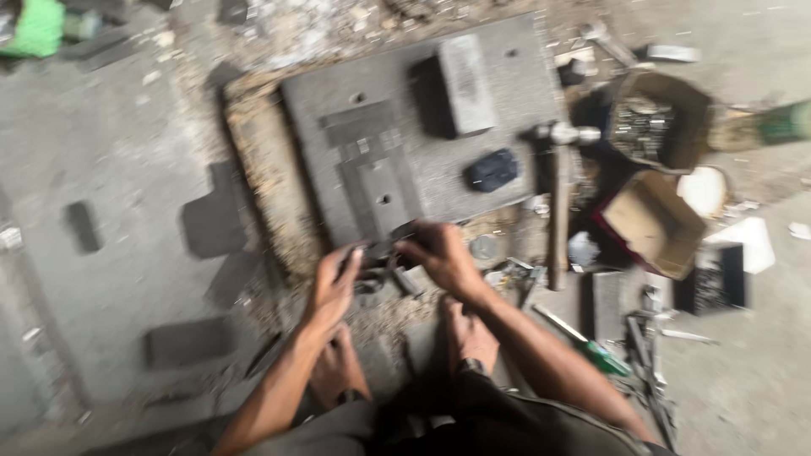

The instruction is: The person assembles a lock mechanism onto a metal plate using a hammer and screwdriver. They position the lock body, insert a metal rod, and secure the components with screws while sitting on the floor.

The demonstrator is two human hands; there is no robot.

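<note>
Both my hands meet at the near edge of a thick grey steel plate point(498, 93) lying on the floor. My left hand point(334, 283) and my right hand point(439, 253) together grip a small dark metal part point(384, 253) between them. The picture is blurred, so the shape of the part is unclear. On the plate stand a grey rectangular block point(460, 84) and a small dark lump point(492, 169). A hammer point(557, 194) with a wooden handle lies at the plate's right edge. My bare feet point(469, 333) rest below my hands.
Open cardboard boxes point(655, 224) and a container of small metal pieces point(642, 127) sit to the right. A green-handled screwdriver point(591, 346) and other tools lie near my right arm. Flat dark metal pieces point(215, 219) are scattered on the grey floor at left.
</note>
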